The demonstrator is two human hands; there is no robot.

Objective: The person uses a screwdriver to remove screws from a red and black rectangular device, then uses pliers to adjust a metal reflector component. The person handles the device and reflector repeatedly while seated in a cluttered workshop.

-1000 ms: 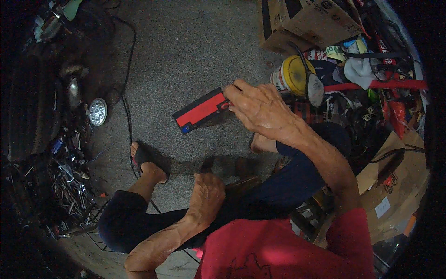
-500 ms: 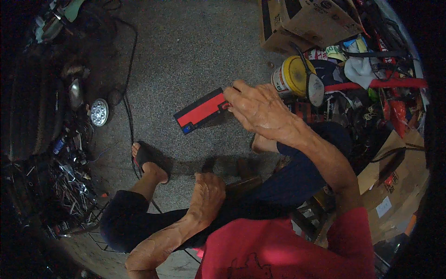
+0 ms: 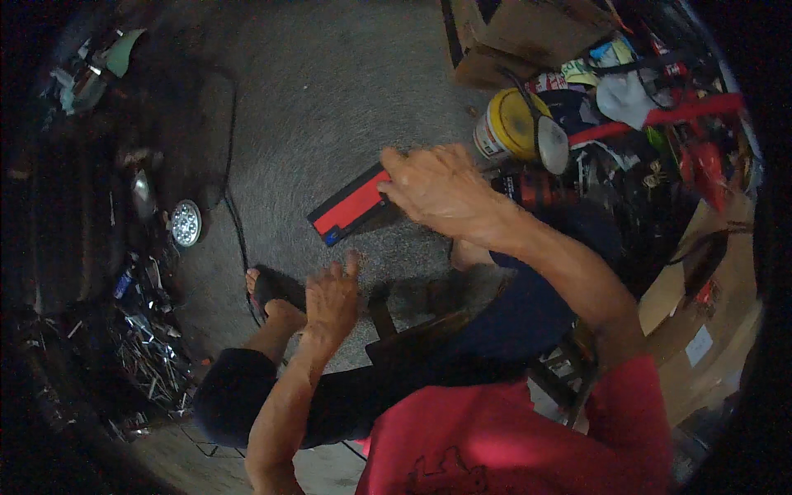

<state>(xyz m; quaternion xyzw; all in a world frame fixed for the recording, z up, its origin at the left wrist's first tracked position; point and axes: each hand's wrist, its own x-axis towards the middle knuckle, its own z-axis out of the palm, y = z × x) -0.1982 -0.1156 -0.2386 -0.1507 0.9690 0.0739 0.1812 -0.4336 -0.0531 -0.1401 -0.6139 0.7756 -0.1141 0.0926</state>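
Note:
My right hand (image 3: 437,190) grips the right end of a rectangular red and black box (image 3: 344,210) with a small blue patch at its far-left corner. Its fingers hide that end; whether the box rests on the speckled floor (image 3: 297,124) or is held above it, I cannot tell. My left hand (image 3: 332,301) is open and holds nothing, its slightly blurred fingers reaching up just below the box.
A yellow-lidded tub (image 3: 507,124) stands at the right beside cardboard boxes (image 3: 536,33) and piled clutter. On the left lie a round lamp (image 3: 186,223), a black cable (image 3: 232,148) and scattered metal tools (image 3: 157,371). My bare-toed left foot (image 3: 276,297) is near the cable.
My left hand has risen from near my leg toward the box and its fingers have stretched out. My right hand still grips the box. The whole view has shifted slightly.

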